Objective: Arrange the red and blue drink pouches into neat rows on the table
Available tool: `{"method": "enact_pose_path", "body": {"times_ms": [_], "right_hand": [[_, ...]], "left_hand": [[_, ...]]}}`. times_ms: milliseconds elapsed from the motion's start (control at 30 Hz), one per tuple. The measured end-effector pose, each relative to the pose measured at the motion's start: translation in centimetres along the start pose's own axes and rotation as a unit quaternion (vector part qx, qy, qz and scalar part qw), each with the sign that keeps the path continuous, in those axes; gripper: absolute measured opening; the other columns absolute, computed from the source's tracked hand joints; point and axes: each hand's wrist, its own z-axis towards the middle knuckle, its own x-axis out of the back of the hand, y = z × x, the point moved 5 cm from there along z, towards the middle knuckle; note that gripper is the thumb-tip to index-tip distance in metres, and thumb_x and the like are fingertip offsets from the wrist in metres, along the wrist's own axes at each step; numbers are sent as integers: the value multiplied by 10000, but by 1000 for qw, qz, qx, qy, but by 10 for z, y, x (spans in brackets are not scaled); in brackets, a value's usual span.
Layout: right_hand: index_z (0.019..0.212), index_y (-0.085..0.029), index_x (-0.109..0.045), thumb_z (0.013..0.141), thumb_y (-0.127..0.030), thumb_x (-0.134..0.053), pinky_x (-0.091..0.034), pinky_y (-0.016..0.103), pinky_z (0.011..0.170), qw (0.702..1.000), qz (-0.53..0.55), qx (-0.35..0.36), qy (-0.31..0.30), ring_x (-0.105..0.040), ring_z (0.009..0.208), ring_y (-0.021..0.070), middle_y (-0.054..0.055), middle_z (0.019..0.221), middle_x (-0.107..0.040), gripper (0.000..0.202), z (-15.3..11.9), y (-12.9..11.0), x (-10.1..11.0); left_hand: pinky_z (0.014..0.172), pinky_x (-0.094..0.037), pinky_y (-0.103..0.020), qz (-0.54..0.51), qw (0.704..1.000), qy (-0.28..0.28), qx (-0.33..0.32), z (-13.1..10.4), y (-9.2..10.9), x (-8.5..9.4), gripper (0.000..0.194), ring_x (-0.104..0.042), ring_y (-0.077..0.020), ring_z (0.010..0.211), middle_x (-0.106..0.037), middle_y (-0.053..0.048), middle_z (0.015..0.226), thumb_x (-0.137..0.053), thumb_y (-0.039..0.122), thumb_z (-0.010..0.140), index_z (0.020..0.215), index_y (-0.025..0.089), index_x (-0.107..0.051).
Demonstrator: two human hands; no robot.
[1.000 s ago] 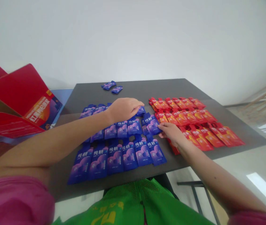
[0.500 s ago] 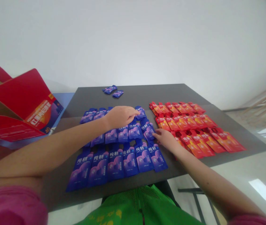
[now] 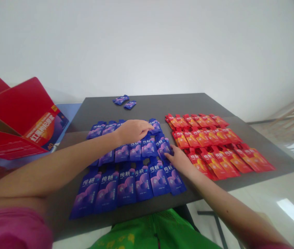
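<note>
Several blue pouches [image 3: 126, 180] lie in overlapping rows on the left half of a dark table [image 3: 162, 102]. Several red pouches [image 3: 214, 145] lie in rows on the right half. My left hand [image 3: 132, 130] rests palm down on the far row of blue pouches, fingertips on the pouch at its right end [image 3: 155, 125]. My right hand [image 3: 178, 159] lies on the right edge of the blue group, fingers touching the rightmost pouch of the middle row [image 3: 164, 147]. Neither hand lifts anything.
Two loose blue pouches [image 3: 124, 101] lie near the table's far edge. An open red carton [image 3: 19, 114] stands to the left of the table. A white wall rises behind. A green garment [image 3: 157, 231] is at the near edge.
My right hand slid left from the red pouches' edge onto the rightmost middle-row blue pouch, pushing it in line. My left hand drew back slightly along the far row.
</note>
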Motion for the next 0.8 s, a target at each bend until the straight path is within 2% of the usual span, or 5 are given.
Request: {"method": "enact_pose_path", "body": {"times_ms": [167, 333, 467, 700, 800], "right_hand": [[1219, -92, -592, 896, -420, -510, -512, 374, 839, 999, -15, -37, 9, -664, 994, 274, 188, 1081, -676, 467, 10, -3, 5], [1050, -144, -677, 896, -310, -468, -496, 359, 788, 998, 15, -61, -28, -677, 935, 267, 143, 1004, -717, 308, 22, -5, 5], [932, -151, -687, 867, -268, -490, -477, 299, 724, 992, 99, -74, 15, -668, 824, 211, 101, 906, -723, 239, 24, 2, 9], [876, -139, -696, 839, -255, -514, -465, 289, 699, 986, 125, -105, 35, -647, 759, 200, 87, 823, -707, 219, 29, 14, -3], [994, -134, -688, 827, -253, -531, -475, 315, 797, 986, 120, -104, 51, -650, 892, 221, 116, 961, -706, 258, 30, 16, -11]], "left_hand": [[979, -477, -308, -7, 1000, -5, 6, 0, -1, -2, 362, -643, -171, 1076, -709, -34, 1149, -397, 204, 923, 1152, 205, -678], [980, -479, -301, -12, 1000, -1, -1, -1, 1, -2, 366, -643, -171, 1077, -708, -47, 1144, -390, 212, 927, 1145, 190, -684], [977, -481, -295, -14, 1000, -1, -2, -3, 2, 0, 363, -644, -169, 1072, -712, -46, 1133, -393, 207, 926, 1137, 187, -687], [995, -471, -300, -18, 1000, -4, -3, -2, 2, -3, 357, -643, -170, 1078, -714, -47, 1128, -401, 199, 920, 1123, 174, -693], [990, -475, -304, -20, 1000, -3, -7, -2, 3, -3, 358, -644, -171, 1077, -714, -46, 1132, -400, 197, 919, 1127, 178, -691]]}}
